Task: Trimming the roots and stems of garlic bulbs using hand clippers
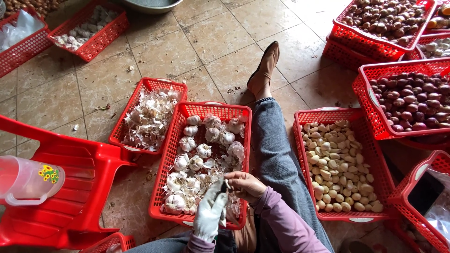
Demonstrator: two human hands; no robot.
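Watching the head cam feed here. Far left there's a red plastic stool with a clear jug on it, then a basket of papery garlic skins. The middle basket holds whole garlic bulbs. At its near edge, the gloved left hand is pinched narrow against a garlic clove, and the bare right hand is closed around that same clove. Can't tell if there's a blade in there. Over right sits a basket of peeled cloves, and shallots beyond. My worry: the clove is small and slick, so a slip could drop it back among the unpeeled stuff.
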